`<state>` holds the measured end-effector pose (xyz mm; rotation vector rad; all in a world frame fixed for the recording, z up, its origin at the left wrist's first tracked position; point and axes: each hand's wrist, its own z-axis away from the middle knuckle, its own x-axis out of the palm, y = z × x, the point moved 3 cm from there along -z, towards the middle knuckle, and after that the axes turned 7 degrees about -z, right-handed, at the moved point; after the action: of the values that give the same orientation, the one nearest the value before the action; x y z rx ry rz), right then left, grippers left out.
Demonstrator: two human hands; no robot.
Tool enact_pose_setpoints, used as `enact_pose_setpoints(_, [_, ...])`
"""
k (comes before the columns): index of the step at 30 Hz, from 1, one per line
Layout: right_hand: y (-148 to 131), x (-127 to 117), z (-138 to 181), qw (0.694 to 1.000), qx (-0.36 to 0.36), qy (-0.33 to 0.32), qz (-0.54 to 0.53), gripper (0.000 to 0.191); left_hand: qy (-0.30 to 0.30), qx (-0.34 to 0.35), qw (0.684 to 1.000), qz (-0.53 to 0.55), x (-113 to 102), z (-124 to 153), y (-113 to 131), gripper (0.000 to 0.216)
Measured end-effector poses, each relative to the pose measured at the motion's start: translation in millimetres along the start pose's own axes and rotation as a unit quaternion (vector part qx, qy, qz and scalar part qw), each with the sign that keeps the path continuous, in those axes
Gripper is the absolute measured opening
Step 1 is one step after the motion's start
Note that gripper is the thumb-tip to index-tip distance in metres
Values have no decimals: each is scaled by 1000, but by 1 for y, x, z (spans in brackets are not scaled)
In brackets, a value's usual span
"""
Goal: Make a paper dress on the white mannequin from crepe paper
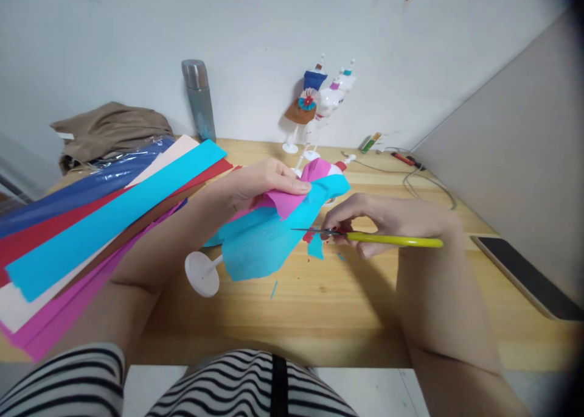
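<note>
Left hand [269,178] pinching thin magenta paper [286,203] beside a bright-blue paper sheet [262,240] slanting eight-to-two o'clock, I curl my right hand [378,213] around yellow-handled metal scissors [383,240] pointing toward nine.

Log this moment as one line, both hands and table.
left hand: pinches pink paper, blue paper beside it | right hand: holds scissors near blue paper | table: paper strips at left, phone at right

Paper strips [118,215] left, flask [199,103] behind, phone [531,277] right, scissors [395,240] between, scraps [315,248] on table [237,329]
</note>
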<state>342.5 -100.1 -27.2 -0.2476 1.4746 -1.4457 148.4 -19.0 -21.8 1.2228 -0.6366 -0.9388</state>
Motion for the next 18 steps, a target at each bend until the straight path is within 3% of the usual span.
enact_pose_setpoints(6, [0, -2, 0, 1000, -3, 3, -8, 19, 2, -8, 1000, 4, -1, 1, -1, 32])
enact_pose_setpoints(18, [6, -4, 1, 999, 13, 0, -46, 41, -3, 10, 1000, 7, -2, -1, -3, 38])
